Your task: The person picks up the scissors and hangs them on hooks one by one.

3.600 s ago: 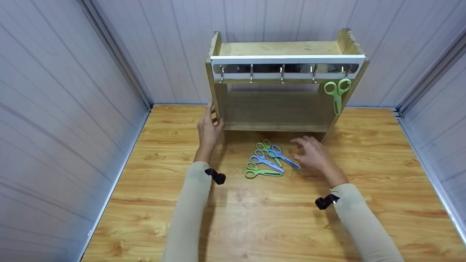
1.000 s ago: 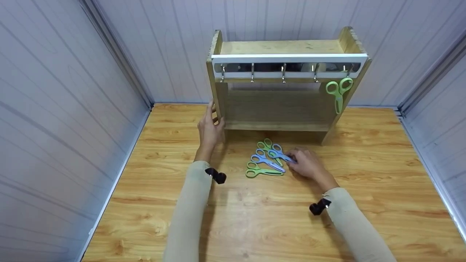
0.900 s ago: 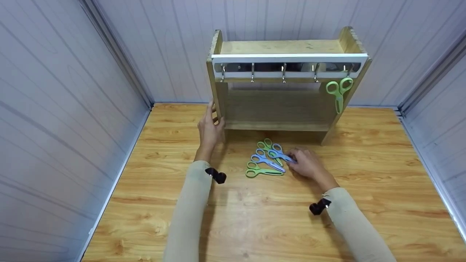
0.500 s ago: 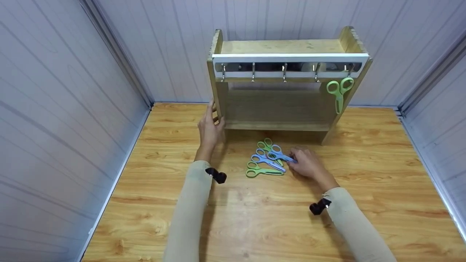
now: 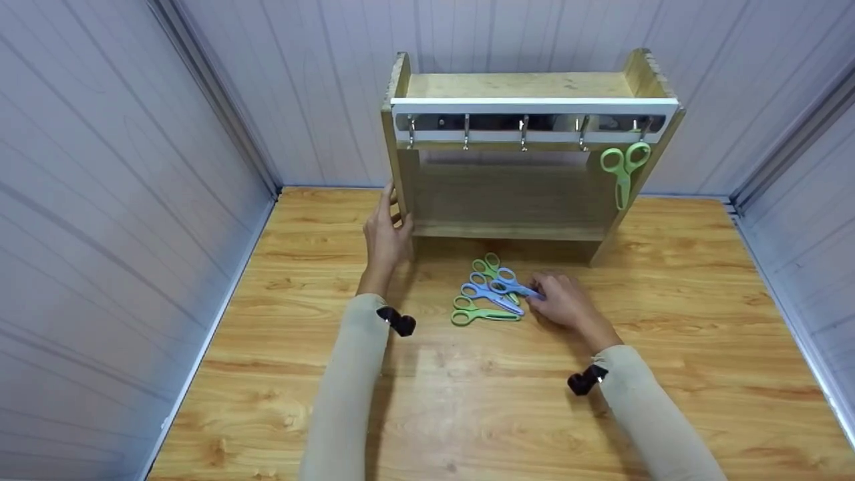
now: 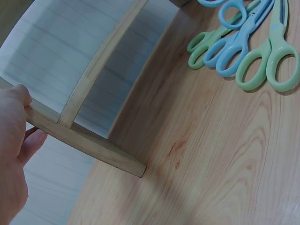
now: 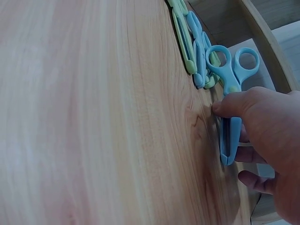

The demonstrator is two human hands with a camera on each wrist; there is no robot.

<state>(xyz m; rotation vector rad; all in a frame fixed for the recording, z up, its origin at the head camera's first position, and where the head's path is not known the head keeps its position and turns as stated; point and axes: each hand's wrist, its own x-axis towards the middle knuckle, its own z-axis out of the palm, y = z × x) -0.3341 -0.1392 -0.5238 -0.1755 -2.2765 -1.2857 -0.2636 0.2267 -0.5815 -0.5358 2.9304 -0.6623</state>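
Head view: your right hand now pinches blue scissors

It has curled onto the blades, where earlier it only reached; your left hand grips the rack. So this pair, toward the back edge of the surface, seems secured.

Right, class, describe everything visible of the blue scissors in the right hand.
The blue scissors look plastic, with two round loops and slim, closed blades. The right hand pinches them by the blades, loops pointing away from it, in front of the wooden rack. In the head view they overlap a green pair; whether they touch cannot be told.
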